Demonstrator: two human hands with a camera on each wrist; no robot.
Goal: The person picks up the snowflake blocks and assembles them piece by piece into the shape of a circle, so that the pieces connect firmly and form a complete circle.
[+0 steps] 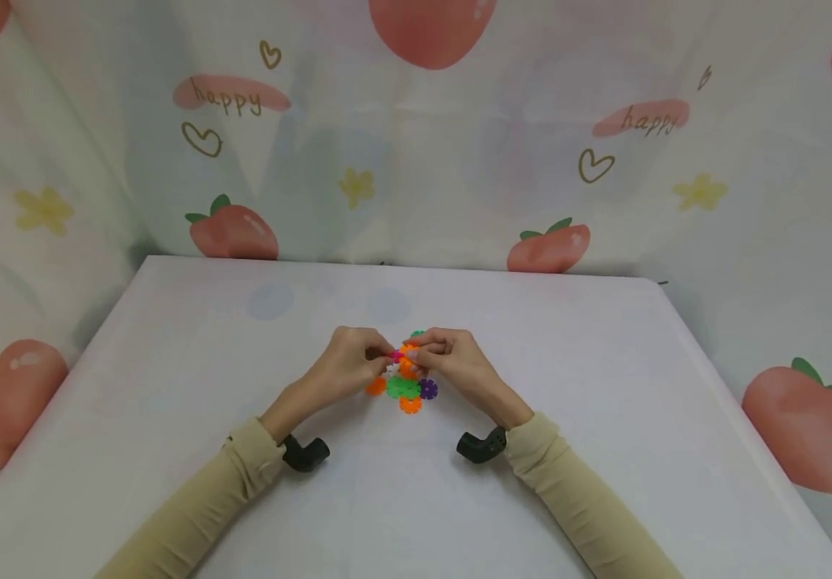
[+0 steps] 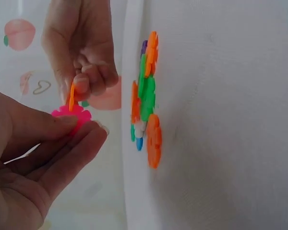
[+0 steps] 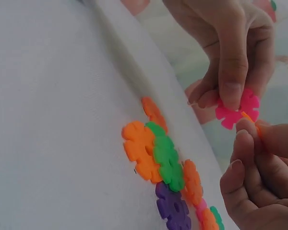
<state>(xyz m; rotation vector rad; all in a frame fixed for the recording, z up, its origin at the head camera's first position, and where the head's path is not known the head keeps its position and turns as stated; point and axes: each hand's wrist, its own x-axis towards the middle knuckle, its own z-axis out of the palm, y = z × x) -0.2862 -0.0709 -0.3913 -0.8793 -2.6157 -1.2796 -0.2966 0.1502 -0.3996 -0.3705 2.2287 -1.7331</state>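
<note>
Between thumb and fingertips my left hand [image 1: 347, 359] pinches a bright pink notched plastic disc [image 3: 251, 102], shaped like a flower. My right hand [image 1: 459, 362] pinches an orange notched disc [image 2: 71, 98], seen edge-on in the left wrist view. The two discs meet at their rims, the orange one standing across the pink one; how deep the notches fit is hidden by fingers. Below both hands, loose discs lie on the table: green ones [image 1: 403, 388], a purple one [image 3: 173, 206] and orange ones [image 1: 410, 404]. White and blue discs [image 2: 139, 143] show partly behind these.
A white cloth covers the table [image 1: 604, 362]. Behind it hangs a curtain [image 1: 445, 161] printed with peaches, hearts and yellow flowers. Black curved wrist mounts [image 1: 306, 454] sit at both cuffs. Another green disc [image 1: 418, 333] shows partly beyond the right fingers.
</note>
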